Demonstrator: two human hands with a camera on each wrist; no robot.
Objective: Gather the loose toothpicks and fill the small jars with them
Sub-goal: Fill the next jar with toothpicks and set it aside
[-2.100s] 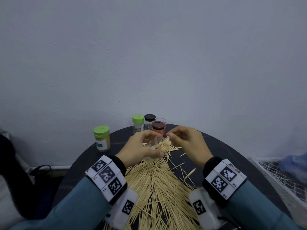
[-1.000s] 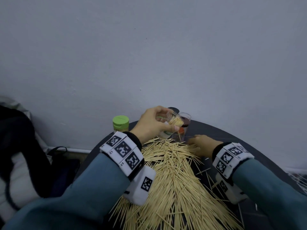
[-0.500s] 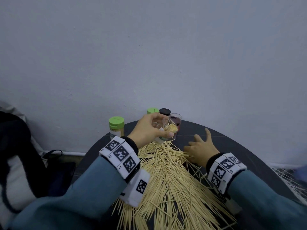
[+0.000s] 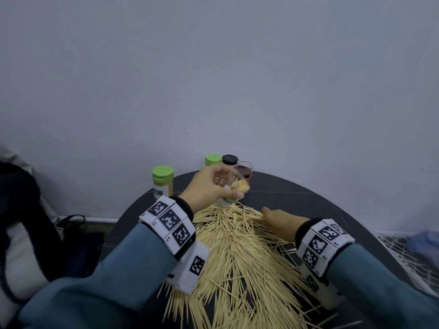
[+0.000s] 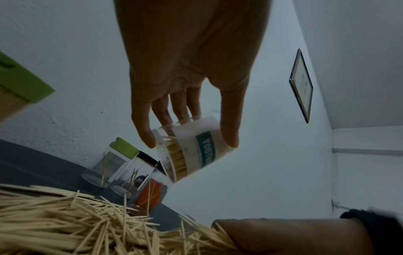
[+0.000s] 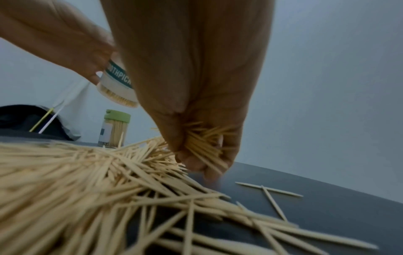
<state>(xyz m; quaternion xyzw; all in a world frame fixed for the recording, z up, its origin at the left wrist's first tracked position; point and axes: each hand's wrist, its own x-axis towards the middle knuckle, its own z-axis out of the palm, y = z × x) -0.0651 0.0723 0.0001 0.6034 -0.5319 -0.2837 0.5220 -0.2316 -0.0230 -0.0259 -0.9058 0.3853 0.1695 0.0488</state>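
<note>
Toothpicks [image 4: 237, 255] lie heaped across the dark round table [image 4: 308, 200]. At 12 o'clock of the heap, the left hand [image 4: 204, 188] grips a tilted, partly filled clear jar [image 5: 191, 151]; the right hand [image 6: 196, 103], at about 2 o'clock, pinches a bunch, seemingly against the tabletop.

Pale yellow-tan toothpicks [image 4: 235, 252] lie on a dark grey table [image 4: 297, 193]; the clear jar [image 5: 191, 148] carries a white label with a teal band. 2 jars have green lids [image 4: 163, 173], 1 a black lid [image 4: 230, 159]; blue sleeves [image 4: 114, 276] end in white wristbands [image 4: 169, 223] with black square patterns
</note>
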